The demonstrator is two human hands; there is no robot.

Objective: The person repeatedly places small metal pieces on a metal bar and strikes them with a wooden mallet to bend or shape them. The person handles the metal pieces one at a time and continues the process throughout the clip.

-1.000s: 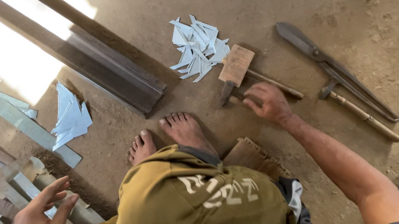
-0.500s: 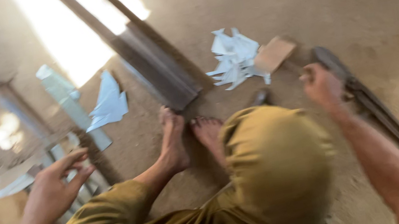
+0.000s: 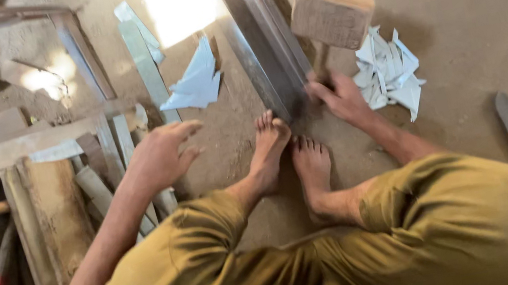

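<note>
Gripping the wooden mallet (image 3: 330,16) at 1 o'clock, right hand (image 3: 338,98) clenched on its handle; left hand (image 3: 160,156) spread, empty; bare toes (image 3: 270,134) touching the steel angle bar (image 3: 261,58) risk a glancing blow.

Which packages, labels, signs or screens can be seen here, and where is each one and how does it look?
None are in view: no package, label, sign or screen. There are only tools and materials on a dirt floor: a wooden mallet held in the right hand, metal strips, pale sheet scraps, and the open left hand over planks.
</note>
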